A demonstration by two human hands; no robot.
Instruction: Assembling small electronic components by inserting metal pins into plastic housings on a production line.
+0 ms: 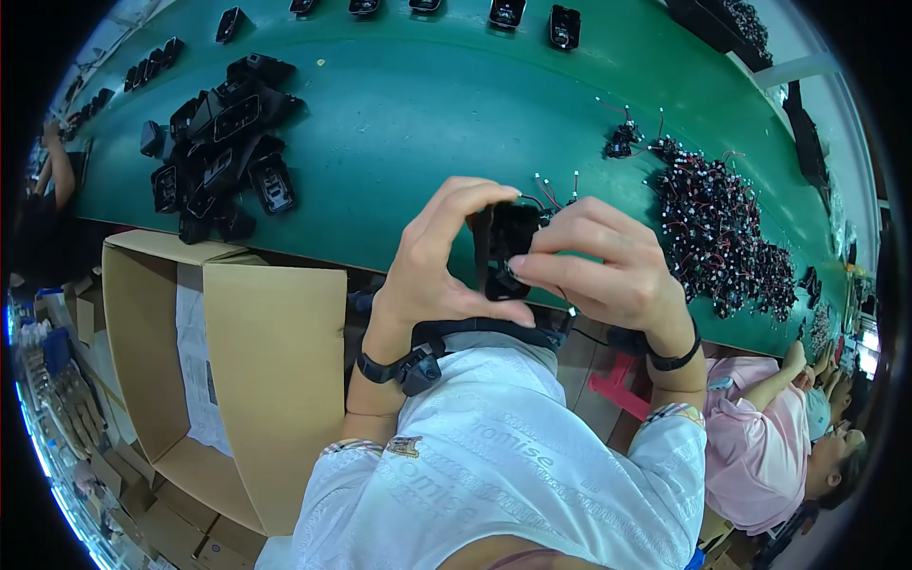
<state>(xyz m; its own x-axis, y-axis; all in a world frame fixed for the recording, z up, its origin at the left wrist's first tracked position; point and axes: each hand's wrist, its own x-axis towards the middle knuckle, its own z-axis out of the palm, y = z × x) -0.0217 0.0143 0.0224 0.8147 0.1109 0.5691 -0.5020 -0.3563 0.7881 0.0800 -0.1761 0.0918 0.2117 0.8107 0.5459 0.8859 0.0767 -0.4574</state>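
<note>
My left hand (427,252) grips a black plastic housing (513,233) between thumb and fingers, with its hollow side facing up. Thumb and forefinger of my right hand (608,266) are pinched together at the inside of the housing. Whatever they hold is too small and covered to make out. Just behind the hands, thin red wires with white connectors (541,188) stick up, partly hidden by my right fingers. On the green table (408,114), a heap of similar black housings (218,142) lies at the left, and a large pile of small wired black parts (727,237) at the right.
A small wired cluster (622,141) lies apart from the right pile. Several housings (507,13) line the table's far side. An open cardboard box (275,380) stands at my left. Near a red stool (619,385), a person in pink (760,446) sits at my right; another is far left.
</note>
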